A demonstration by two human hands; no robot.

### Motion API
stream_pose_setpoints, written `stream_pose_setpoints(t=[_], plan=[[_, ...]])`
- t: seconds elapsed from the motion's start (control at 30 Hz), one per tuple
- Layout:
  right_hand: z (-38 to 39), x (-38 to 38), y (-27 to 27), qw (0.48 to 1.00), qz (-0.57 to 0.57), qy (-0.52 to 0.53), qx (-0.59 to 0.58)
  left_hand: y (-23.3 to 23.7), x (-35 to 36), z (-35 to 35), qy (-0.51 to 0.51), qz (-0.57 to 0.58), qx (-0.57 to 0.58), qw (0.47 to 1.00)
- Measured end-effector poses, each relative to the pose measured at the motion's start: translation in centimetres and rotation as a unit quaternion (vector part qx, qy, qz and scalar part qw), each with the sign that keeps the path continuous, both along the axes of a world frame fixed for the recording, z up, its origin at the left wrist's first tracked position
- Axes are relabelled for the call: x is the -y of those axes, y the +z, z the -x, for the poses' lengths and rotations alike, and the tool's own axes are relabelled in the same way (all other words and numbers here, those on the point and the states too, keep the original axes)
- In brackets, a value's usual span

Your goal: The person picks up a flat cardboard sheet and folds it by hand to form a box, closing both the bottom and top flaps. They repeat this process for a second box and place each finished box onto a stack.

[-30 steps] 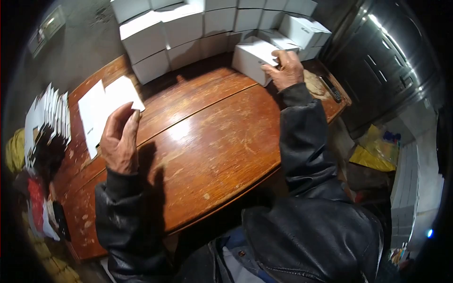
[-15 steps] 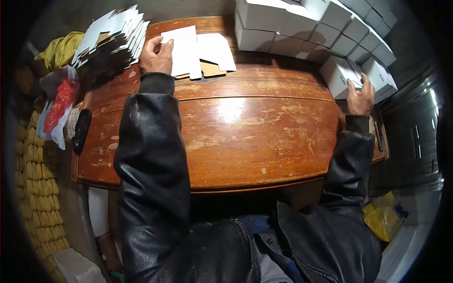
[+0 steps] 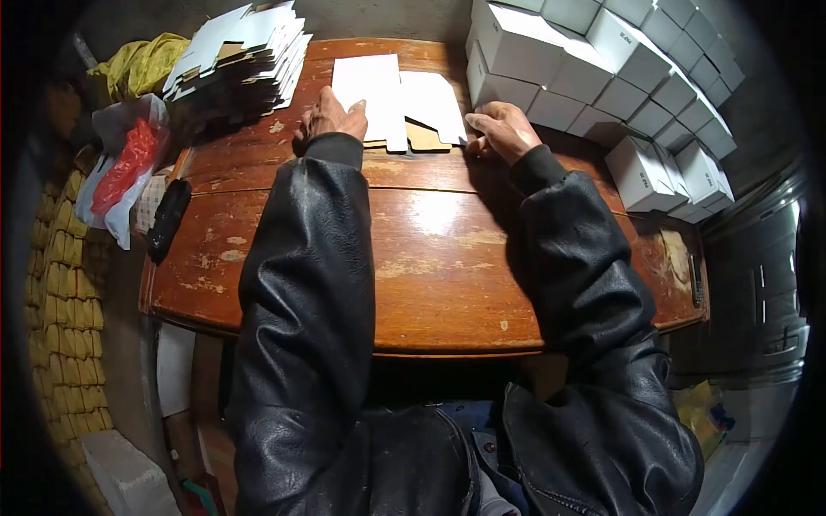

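Left hand (image 3: 331, 120) pressing flat, fingers extended, on box blank (image 3: 379, 86); right hand (image 3: 499, 131) half-curled at its edge, grip indiscernible; possible hazard: blank sliding or creasing under uneven pressure.

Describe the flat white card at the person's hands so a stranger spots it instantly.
At the far edge of the wooden table, between the pile of flat cards and the built white boxes, lies the flat white card. It lies singly, brown flap showing, left hand and right hand at its sides.
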State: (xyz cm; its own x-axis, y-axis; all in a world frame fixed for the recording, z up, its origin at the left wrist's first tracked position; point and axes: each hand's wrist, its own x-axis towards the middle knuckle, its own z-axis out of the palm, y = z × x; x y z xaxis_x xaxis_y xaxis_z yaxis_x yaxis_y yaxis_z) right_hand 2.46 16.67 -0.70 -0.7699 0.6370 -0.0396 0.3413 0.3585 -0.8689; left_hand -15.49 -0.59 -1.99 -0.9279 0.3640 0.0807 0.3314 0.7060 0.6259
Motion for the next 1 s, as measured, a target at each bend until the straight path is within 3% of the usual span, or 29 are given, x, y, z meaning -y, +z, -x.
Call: stream_pose_setpoints(t=[0.1,0.13,0.23,0.33,0.47,0.57,0.6,0.67,0.73,0.87,0.9,1.0], plan=[[2.5,-2.0,-2.6,0.998,0.005,0.031,-0.046,-0.2,-0.2,0.5,-0.01,-0.022,0.022,0.999],[2.3,0.0,-1.4,0.992,0.093,-0.01,-0.084,-0.1,-0.2,0.6,-0.013,-0.051,0.04,0.998],[2.1,2.5,0.2,0.968,0.218,-0.044,-0.117,-0.2,0.0,1.4,-0.013,-0.136,0.087,0.987],[2.2,1.9,0.0,0.978,0.2,0.002,-0.068,-0.5,-0.1,1.9,0.006,-0.237,0.087,0.968],[2.1,3.2,0.5,0.995,0.082,0.001,-0.053,-0.7,0.2,2.4,0.036,-0.268,0.095,0.958],[1.5,3.6,1.2,0.979,0.154,0.035,-0.132,0.2,1.1,2.4,0.041,-0.313,0.122,0.941],[1.2,3.8,1.5,0.974,0.157,0.047,-0.155,-2.1,0.2,5.2,0.04,-0.336,0.103,0.935],[0.5,4.2,2.2,0.963,0.162,0.068,-0.203,-1.8,0.4,6.1,-0.032,-0.322,0.068,0.944],[-0.4,3.7,2.7,0.966,0.082,0.099,-0.223,0.0,0.9,4.9,-0.092,-0.318,0.042,0.943],[-3.5,4.0,4.5,0.961,-0.034,0.134,-0.238,2.4,0.4,1.0,-0.143,-0.419,0.002,0.897],[-4.7,4.5,5.0,0.963,-0.076,0.137,-0.221,3.3,1.1,0.1,-0.181,-0.38,0.035,0.907],[-8.2,4.8,5.5,0.948,-0.106,0.185,-0.237,1.7,-0.9,-0.5,-0.26,-0.445,0.167,0.841]])
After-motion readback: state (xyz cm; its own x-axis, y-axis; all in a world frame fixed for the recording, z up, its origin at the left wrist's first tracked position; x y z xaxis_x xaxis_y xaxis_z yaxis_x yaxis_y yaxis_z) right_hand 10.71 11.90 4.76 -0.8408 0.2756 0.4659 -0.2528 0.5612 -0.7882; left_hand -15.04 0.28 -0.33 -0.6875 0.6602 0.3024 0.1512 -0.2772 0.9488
